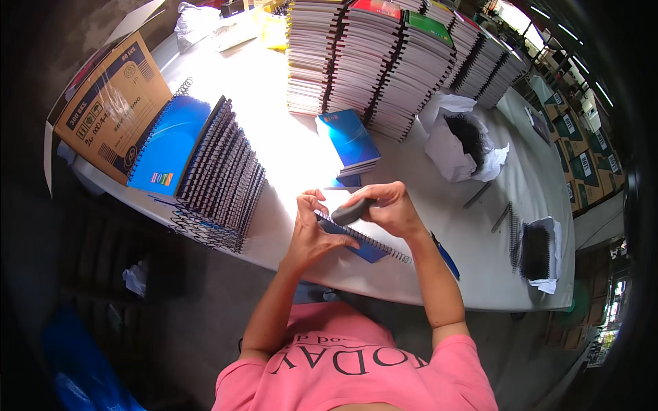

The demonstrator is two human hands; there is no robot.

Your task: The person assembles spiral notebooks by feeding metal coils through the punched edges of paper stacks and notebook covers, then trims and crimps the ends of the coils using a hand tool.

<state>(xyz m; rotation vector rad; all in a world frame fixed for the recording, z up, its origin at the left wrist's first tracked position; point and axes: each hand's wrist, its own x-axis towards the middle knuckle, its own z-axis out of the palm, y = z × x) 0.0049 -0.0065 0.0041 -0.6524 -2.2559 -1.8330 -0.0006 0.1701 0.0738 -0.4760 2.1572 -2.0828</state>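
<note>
Left hand point(312, 233) is half-curled around the notebook point(370, 252), whose coil point(386, 248) slants from upper left to lower right. Right hand point(389, 204) is wrapped round a dark tool point(351, 213) just over the notebook's upper-left end, can't tell if it's touching. Blue tool point(446, 256) sits right of the notebook.

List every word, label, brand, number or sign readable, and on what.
Locations only; I won't copy wording.
Brown cardboard carton: dark print, symbols, handwriting.
Blue-covered spiral notebook stack: multicoloured lettering.
Pink short-sleeved shirt: black lettering.
Green-and-brown cardboard boxes: pale labels.
Small blue-covered book stack: print too small.
Held blue spiral notebook: none visible.
</note>
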